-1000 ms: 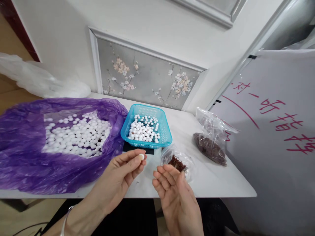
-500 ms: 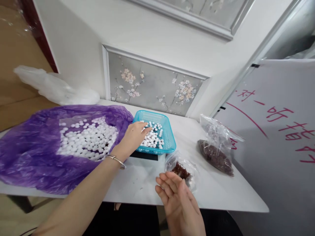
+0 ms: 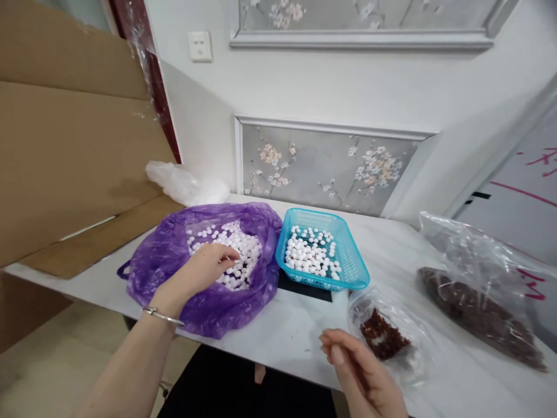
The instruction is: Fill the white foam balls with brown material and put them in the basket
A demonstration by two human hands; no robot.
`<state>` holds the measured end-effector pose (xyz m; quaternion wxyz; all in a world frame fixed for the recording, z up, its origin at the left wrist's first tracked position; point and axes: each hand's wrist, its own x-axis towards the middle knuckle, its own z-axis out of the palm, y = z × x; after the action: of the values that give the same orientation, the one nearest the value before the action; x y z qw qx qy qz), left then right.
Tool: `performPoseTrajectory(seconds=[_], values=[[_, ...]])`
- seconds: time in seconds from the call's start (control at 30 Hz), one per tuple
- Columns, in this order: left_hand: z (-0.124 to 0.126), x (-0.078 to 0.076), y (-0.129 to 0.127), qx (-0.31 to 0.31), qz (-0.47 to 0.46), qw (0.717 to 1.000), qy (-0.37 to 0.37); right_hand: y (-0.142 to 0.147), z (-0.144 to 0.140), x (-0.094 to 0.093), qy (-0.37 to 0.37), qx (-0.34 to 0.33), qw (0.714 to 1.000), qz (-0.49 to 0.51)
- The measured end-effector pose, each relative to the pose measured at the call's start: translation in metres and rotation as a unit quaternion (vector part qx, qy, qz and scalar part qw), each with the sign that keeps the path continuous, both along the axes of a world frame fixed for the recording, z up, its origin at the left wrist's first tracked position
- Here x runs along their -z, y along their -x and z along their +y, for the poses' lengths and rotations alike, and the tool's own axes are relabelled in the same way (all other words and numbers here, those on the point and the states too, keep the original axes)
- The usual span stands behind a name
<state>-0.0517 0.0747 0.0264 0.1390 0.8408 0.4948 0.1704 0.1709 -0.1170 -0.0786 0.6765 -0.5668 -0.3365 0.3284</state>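
My left hand (image 3: 209, 265) is over the open purple plastic bag (image 3: 243, 313), just above the loose white balls (image 3: 237, 244) inside it. Its thumb and index finger point right, slightly apart, and nothing shows between them. A bracelet circles that wrist. To the right of the bag, a blue plastic basket (image 3: 354, 261) has more white balls (image 3: 311, 255) in its bottom. My right hand (image 3: 363, 371) hovers at the table's front edge with its fingers curled and the thumb against them; whatever may lie inside is hidden. Close beside it lies a clear bag (image 3: 418, 325) with reddish-brown bits (image 3: 383, 337).
A larger clear bag of dark brown material (image 3: 483, 319) lies at the right of the white table (image 3: 278, 325). Cardboard (image 3: 73, 157) stands on the left, with a white plastic bag (image 3: 187, 184) near the wall. A dark flat piece (image 3: 307, 288) sits under the basket.
My left hand has moved left from the basket to over the purple bag. My right hand's fingers have curled in from an open, cupped palm. The camera view has swung left.
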Motion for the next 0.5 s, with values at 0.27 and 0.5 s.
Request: performPoseTrajectory(seconds=[0.27,0.5], values=[[0.010,0.038,-0.013,0.017,0.034,0.999,-0.020,0.009,0.007,0.011,0.013,-0.090,0.989,-0.118],[0.026,0.051,-0.001,0.003,0.069,0.998,-0.010,0.010,0.007,0.006,-0.015,-0.114,0.980,-0.164]])
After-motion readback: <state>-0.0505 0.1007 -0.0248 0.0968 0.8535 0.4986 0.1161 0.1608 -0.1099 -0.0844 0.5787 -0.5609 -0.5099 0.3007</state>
